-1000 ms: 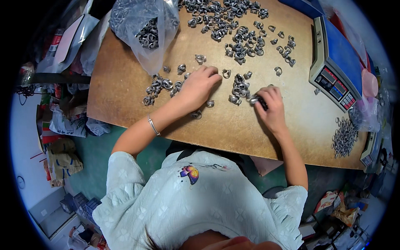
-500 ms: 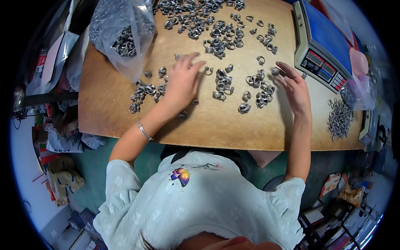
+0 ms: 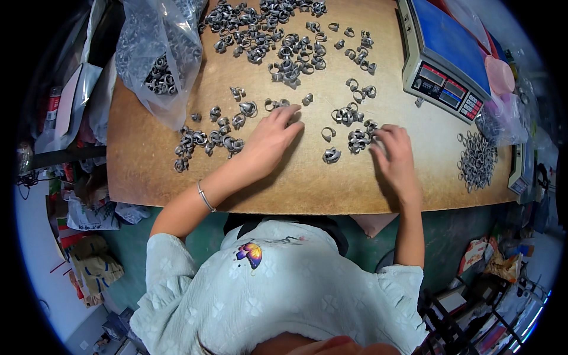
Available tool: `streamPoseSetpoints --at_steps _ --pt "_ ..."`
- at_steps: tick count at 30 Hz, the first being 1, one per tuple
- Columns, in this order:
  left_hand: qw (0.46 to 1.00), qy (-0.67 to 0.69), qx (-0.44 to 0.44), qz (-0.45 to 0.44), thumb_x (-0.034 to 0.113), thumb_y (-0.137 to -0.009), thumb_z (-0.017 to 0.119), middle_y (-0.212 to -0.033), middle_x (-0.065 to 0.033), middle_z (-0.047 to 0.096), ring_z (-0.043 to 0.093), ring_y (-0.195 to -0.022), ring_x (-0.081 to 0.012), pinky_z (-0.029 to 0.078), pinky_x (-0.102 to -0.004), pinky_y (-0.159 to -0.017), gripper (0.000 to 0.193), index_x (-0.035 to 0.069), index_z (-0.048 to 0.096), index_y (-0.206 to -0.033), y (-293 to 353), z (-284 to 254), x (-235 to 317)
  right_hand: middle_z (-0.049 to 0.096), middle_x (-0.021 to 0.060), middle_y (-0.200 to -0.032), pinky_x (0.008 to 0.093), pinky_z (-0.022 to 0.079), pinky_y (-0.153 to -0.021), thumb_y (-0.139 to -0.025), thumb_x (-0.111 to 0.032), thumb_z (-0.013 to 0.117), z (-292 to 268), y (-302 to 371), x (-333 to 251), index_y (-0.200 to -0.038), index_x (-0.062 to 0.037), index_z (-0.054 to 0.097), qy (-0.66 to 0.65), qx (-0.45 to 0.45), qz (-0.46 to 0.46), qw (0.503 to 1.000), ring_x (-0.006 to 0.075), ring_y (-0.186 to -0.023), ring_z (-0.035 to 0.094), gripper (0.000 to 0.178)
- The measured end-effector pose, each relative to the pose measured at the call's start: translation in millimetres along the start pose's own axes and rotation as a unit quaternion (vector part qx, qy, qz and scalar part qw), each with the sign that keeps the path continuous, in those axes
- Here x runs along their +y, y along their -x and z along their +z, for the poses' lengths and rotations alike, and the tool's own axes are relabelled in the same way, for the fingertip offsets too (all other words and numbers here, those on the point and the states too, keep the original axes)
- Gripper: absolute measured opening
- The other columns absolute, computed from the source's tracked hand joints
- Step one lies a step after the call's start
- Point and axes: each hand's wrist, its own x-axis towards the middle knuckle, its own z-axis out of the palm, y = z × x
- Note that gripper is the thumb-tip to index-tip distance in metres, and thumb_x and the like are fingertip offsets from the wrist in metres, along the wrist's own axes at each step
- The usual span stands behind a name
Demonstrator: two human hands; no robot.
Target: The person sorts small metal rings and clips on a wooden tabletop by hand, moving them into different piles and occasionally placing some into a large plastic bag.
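Many grey metal finger rings lie about the wooden table. My left hand (image 3: 273,141) reaches palm down over the middle rings, thumb apart from the fingers; a few rings (image 3: 276,105) show just past its fingertips, and what lies under the hand is hidden. To its right, my right hand (image 3: 397,155) has its fingertips at the edge of a small cluster of rings (image 3: 358,141), with thumb and fingers apart and no ring visible between them. Between the hands are a single upright ring (image 3: 328,134) and a ring lump (image 3: 332,155). Another group of rings (image 3: 192,141) sits left of my left hand.
A large heap of rings (image 3: 254,32) spreads across the far side. At far left stands a clear plastic bag (image 3: 177,89) with rings in it. A blue-topped digital scale (image 3: 444,47) stands far right; nearer, a pile of plain thin rings (image 3: 477,160) lies by the table's right edge.
My left hand has moved right, onto the middle rings. My right hand has come nearer and left, having let go of a ring that now lies by others beyond it. The view has shifted slightly.
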Motion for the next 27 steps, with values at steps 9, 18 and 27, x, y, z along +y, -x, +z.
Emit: streamPoseSetpoints --at_steps 9,18,27 --pt "0.899 0.357 0.114 -0.226 -0.014 -0.079 0.043 -0.098 -0.0110 0.060 0.059 -0.091 -0.0192 0.047 -0.0298 -0.079 0.028 -0.003 0.060 -0.097 3 -8 -11 0.059 0.0095 -0.098 0.0298 0.047 -0.069 -0.084 -0.003 0.059 6 13 16 -0.093 0.0004 0.057 -0.334 0.048 0.175 0.925 0.0189 -0.083 0.058 0.010" --pt "0.919 0.271 0.196 -0.210 -0.008 -0.083 0.047 -0.092 -0.0103 0.062 0.059 -0.081 -0.0170 0.045 -0.0266 -0.070 0.021 -0.001 0.063 -0.095 12 -12 -16 0.064 0.0090 -0.093 0.0395 0.045 -0.076 -0.081 -0.016 0.065 -54 44 127 -0.095 -0.0042 0.064 0.186 0.223 0.253 0.923 0.0228 -0.086 0.059 0.018" --pt "0.909 0.213 0.263 -0.242 -0.008 -0.082 0.050 -0.097 -0.0150 0.062 0.061 -0.085 -0.0259 0.047 -0.0308 -0.075 0.022 -0.002 0.061 -0.100 22 -24 -28 0.055 0.0166 -0.117 0.0437 0.039 -0.091 -0.080 -0.019 0.064 -31 36 112 -0.114 -0.0050 0.056 0.146 0.193 0.193 0.951 0.0332 -0.111 0.048 0.038"
